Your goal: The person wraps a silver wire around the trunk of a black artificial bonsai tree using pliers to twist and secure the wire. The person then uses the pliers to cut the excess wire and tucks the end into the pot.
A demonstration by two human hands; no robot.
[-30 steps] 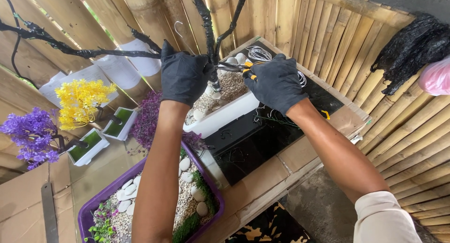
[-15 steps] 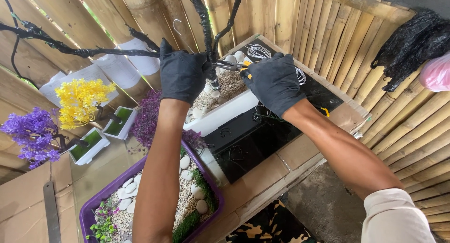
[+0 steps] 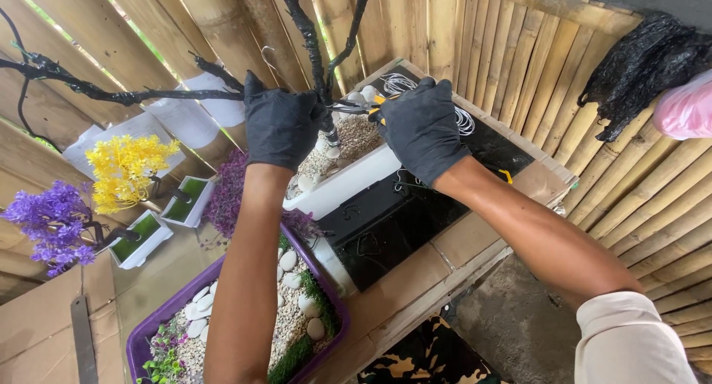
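Both my hands wear black gloves. My left hand [image 3: 280, 124] grips the black wrapped trunk [image 3: 310, 43] of a bare artificial tree just above its base. The tree stands in a white rectangular pot [image 3: 348, 182] filled with gravel and white pebbles. My right hand [image 3: 421, 128] holds yellow-handled pliers [image 3: 363, 108], whose jaws meet the trunk beside my left hand. A long black branch [image 3: 111, 95] reaches out to the left.
A purple tray [image 3: 159, 325] with pebbles and moss lies below. Small yellow [image 3: 126, 169] and purple [image 3: 52, 221] artificial trees stand at left in white pots. A coil of white wire [image 3: 463, 121] rests on a black board [image 3: 400, 221]. Bamboo walls surround everything; black bags [image 3: 645, 65] hang at right.
Both hands stay on the trunk in nearly the same place; my right hand with the pliers has shifted slightly.
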